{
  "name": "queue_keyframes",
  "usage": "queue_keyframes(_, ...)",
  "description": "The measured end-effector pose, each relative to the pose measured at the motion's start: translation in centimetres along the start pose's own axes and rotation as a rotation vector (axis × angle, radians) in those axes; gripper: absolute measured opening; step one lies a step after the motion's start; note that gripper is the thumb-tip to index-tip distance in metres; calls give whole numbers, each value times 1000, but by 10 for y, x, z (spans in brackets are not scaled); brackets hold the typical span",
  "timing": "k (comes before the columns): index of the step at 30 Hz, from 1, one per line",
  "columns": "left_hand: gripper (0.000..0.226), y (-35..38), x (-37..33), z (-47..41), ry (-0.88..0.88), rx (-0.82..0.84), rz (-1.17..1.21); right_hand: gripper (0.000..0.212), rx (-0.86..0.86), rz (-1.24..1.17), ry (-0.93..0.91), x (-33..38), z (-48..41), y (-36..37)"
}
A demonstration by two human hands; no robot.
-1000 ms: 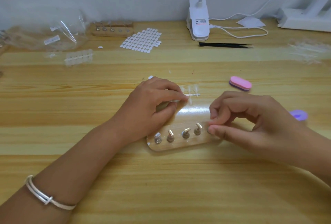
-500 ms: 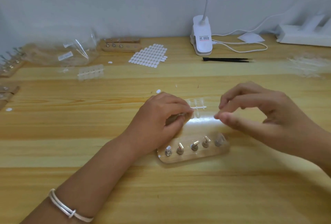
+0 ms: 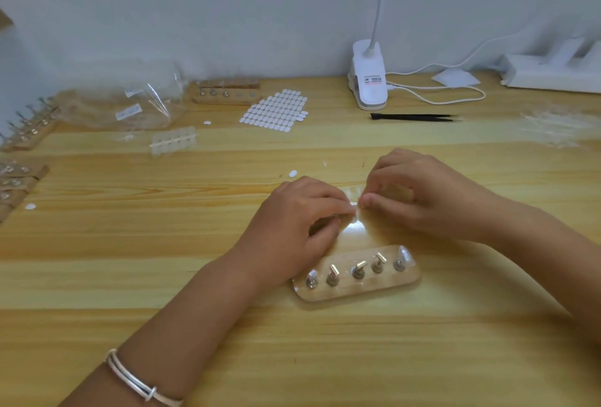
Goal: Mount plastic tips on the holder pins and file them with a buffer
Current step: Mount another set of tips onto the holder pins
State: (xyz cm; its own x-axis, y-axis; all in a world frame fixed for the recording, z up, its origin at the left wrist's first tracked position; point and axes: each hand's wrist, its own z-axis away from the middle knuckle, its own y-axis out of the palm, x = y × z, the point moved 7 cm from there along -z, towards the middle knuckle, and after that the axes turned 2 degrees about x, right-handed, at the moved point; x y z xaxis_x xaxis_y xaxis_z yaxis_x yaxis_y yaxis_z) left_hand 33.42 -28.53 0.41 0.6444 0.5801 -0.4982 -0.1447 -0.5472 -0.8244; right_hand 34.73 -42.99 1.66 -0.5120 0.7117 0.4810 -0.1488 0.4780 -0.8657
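Holder w/ 5 pins (end two clear-capped), fingers pinching tip strip.

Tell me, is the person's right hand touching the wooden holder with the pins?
Apart. The head view shows a strip of bare table between the right hand and the wooden holder.

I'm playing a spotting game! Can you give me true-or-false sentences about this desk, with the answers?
1. The wooden holder has five pins. True.
2. The black tweezers are in the right hand. False: they lie on the table near the lamp.
3. A bracelet is on the left wrist. True.
4. The left hand and right hand both pinch the clear tip strip. True.
5. The lamp is black. False: it is white.
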Motion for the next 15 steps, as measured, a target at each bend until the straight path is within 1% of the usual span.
queue_keyframes(4,26,1,-5,4,35,5,-73,5,-81,57,-12,3,0,3)
queue_keyframes(7,28,3,-8,11,36,30,-111,5,-103,78,-22,4,4,4)
queue_keyframes(10,37,5,-4,17,-14,95,-27,6,-89,64,-26,2,7,4)
queue_keyframes(12,38,3,-2,20,-45,136,72,6,-78,62,-14,1,11,5)
queue_keyframes(15,37,-3,-6,27,-65,136,92,5,-72,72,9,0,16,9)
